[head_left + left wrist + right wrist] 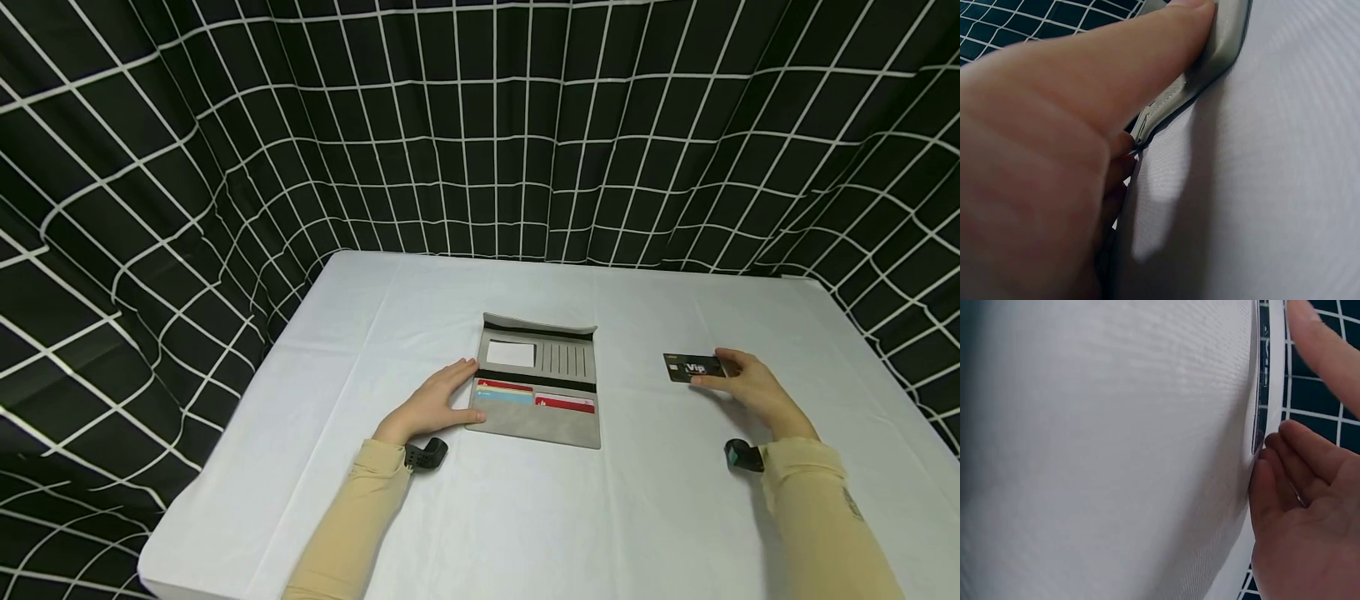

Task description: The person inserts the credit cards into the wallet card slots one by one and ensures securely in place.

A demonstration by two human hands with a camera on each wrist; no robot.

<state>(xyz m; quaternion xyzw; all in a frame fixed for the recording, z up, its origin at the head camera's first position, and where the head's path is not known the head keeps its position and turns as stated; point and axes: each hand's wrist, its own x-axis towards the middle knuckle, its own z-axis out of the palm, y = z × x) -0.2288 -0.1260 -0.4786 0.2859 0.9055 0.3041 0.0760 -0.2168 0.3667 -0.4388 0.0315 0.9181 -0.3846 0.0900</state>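
Note:
A grey card wallet (535,427) lies unfolded at the middle of the table, several red, blue and white cards in its lower pockets and a white card (511,354) in the upper half. My left hand (429,407) rests at its left side. The left thumb lies on the wallet's lower left corner, and the other fingers touch the left edge. Farther right, a black card marked "Vip" (686,367) lies flat. My right hand (757,387) is at its right end, with fingertips touching that end. The thumb appears raised over the card in the right wrist view.
A white cloth (525,517) covers the table. Black curtain with a white grid (510,150) hangs behind the table and at both sides. A black device is strapped at each wrist, one beside the left cuff (382,457) and one beside the right cuff (798,458).

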